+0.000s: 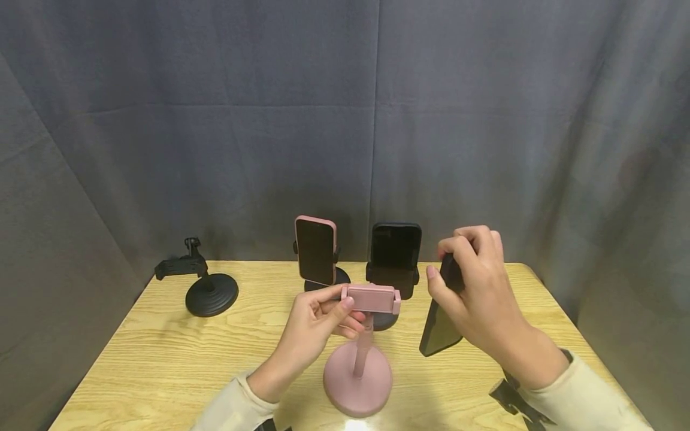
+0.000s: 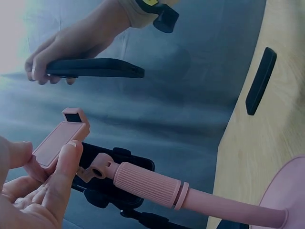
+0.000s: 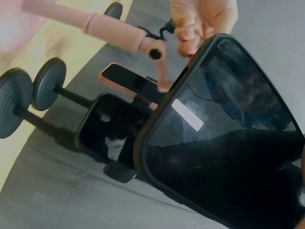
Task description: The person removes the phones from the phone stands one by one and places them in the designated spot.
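Note:
My left hand (image 1: 315, 326) pinches the left end of the pink clamp (image 1: 372, 299) on a pink phone stand. The stand's round base (image 1: 358, 389) rests on the wooden table, near its front. No phone sits in this clamp. To its right, my right hand (image 1: 480, 293) grips a black-cased phone (image 1: 439, 329) by its upper part, tilted and raised off the table. Its dark screen (image 3: 228, 143) fills much of the right wrist view. In the left wrist view, a gap separates this phone (image 2: 95, 69) from the clamp (image 2: 59, 143).
Behind the pink stand, a pink-cased phone (image 1: 315, 250) and a black phone (image 1: 396, 248) stand in black holders. A black stand (image 1: 211, 294) with a bare clamp is at the left. Another black slab-like object (image 2: 261, 81) lies on the table. Grey curtains (image 1: 259, 131) hang behind.

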Tool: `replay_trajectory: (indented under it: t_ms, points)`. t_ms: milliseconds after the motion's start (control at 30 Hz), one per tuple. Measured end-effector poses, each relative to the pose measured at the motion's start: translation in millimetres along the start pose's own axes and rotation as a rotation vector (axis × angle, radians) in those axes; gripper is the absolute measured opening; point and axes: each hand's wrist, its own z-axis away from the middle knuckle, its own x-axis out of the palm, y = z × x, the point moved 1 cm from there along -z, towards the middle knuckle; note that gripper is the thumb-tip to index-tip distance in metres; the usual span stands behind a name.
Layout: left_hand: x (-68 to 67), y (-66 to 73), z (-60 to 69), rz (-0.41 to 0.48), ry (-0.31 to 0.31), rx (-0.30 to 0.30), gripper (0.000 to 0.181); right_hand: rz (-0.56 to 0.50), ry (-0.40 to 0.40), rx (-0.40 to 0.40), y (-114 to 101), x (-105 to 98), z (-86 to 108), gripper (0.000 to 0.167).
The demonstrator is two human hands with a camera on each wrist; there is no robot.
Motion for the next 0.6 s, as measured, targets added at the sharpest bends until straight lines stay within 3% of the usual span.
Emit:
replay_trajectory:
  t_ms: [600]
  points:
    - [-13.9,10.8,6.4,0.005,0.045,-0.022,0.045,0.046,-0.051,0.030,20.1,-1.5,14.2,0.014]
